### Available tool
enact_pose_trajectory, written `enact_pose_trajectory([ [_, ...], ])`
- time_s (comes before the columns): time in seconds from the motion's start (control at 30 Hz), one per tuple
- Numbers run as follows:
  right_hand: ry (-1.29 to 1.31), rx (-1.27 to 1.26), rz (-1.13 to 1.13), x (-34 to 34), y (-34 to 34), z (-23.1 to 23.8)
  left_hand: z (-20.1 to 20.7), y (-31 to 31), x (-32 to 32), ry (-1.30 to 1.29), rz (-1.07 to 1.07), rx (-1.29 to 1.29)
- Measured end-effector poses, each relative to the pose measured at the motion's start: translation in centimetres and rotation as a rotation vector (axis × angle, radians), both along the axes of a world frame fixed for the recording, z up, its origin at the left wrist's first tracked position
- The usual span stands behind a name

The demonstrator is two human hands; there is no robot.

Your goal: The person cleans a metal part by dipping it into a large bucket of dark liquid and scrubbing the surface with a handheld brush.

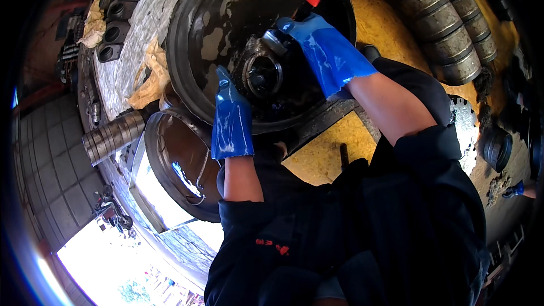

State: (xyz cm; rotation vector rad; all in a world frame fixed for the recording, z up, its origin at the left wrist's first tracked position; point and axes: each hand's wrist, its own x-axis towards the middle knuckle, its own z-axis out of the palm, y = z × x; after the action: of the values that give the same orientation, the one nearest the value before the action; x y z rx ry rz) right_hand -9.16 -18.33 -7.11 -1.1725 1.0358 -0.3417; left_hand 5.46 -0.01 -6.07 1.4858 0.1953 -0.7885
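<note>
A large round black basin (195,51) with dark wet patches lies before me. Inside it is a dark, greasy metal part (264,73) with a round bore. My left hand (231,110), in a blue rubber glove, grips the part's left side; some of its fingers are hidden. My right hand (317,39), gloved the same way, is closed around a brush (312,1) with a red-tipped handle. The brush's shiny metal band is at the part's upper edge. Its bristles cannot be made out.
A brown round pan (181,164) stands beside the basin at lower left, near a ribbed metal cylinder (116,136). Crumpled tan cloth (152,76) and several bored metal blocks (116,33) lie at left. Stacked metal cylinders (436,28) stand at right. Another person's gloved hand (514,190) shows far right.
</note>
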Motion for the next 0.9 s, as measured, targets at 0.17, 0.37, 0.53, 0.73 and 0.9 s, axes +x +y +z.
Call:
enact_pose_trajectory([
  [0.17,0.333,0.008,0.045,-0.8,1.3,-2.3,0.5,0.6,0.2,-0.021,0.009,0.019],
  [0.37,0.306,-0.186,0.184,-0.9,0.8,-2.9,0.2,0.2,-0.7,-0.032,-0.015,0.043],
  [0.53,-0.228,0.066,0.051,1.7,2.0,-0.7,0.5,2.0,-0.8,-0.114,-0.044,0.146],
  [0.73,-0.121,-0.139,0.315,1.2,4.3,-1.4,0.1,1.2,0.2,-0.183,-0.039,0.167],
  [0.9,-0.039,-0.104,0.362,0.3,2.5,-1.5,1.9,-0.1,0.6,-0.088,0.219,0.052],
])
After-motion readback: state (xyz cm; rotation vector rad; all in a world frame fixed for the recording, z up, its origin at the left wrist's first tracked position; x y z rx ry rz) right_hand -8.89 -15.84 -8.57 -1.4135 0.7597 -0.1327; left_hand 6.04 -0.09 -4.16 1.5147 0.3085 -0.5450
